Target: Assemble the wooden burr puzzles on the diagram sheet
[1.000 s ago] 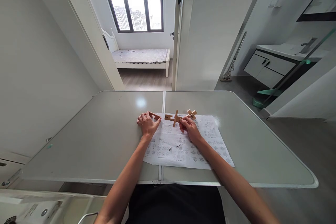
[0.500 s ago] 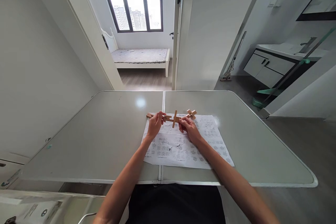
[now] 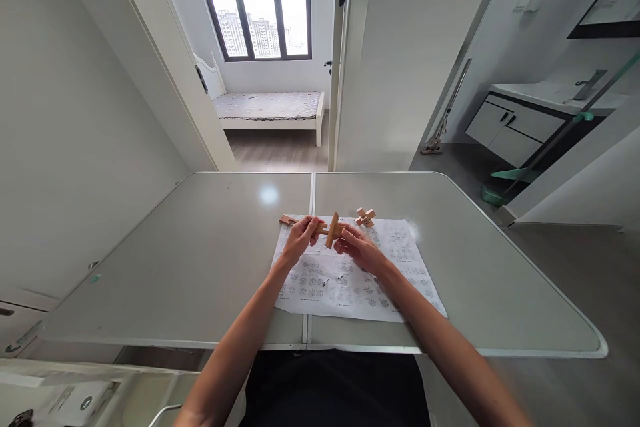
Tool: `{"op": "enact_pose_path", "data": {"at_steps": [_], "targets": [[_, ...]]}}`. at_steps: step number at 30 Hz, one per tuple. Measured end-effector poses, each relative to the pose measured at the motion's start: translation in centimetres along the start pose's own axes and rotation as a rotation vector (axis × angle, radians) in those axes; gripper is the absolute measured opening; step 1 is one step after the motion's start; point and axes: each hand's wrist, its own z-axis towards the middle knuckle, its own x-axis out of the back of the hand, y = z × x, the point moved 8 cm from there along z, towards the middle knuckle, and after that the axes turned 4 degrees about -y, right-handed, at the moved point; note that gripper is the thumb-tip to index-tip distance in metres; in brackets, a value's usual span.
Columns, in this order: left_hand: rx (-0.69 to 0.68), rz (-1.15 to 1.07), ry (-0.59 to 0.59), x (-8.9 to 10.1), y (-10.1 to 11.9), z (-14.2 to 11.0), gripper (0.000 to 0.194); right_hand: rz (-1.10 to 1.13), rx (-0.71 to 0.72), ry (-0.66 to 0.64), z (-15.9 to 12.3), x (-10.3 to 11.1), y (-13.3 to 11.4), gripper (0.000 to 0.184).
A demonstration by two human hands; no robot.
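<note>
Left hand (image 3: 301,236) and right hand (image 3: 361,250) each have one end of a wooden puzzle cross (image 3: 332,231) in their grip; printed paper (image 3: 350,297) lies below.

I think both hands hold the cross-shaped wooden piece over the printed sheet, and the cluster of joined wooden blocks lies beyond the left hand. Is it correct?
Not quite: in the head view, the cluster of joined wooden blocks lies beyond the right hand, not the left hand. Both hands do hold the cross-shaped wooden piece over the printed sheet.
</note>
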Motion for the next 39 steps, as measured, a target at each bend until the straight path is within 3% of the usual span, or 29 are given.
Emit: {"op": "enact_pose_path", "data": {"at_steps": [23, 34, 39], "targets": [[0.020, -0.016, -0.022, -0.7, -0.3, 0.1, 0.050, -0.043, 0.042, 0.151, -0.1, 1.3, 0.1, 0.049], [-0.010, -0.024, 0.035, -0.4, -0.8, 0.4, 0.049, 0.112, 0.091, 0.188, 0.1, 1.4, -0.2, 0.043], [-0.020, -0.047, 0.154, 1.3, -1.4, 0.7, 0.048, 0.184, 0.157, 0.276, -0.4, 2.6, -1.3, 0.043]]}}
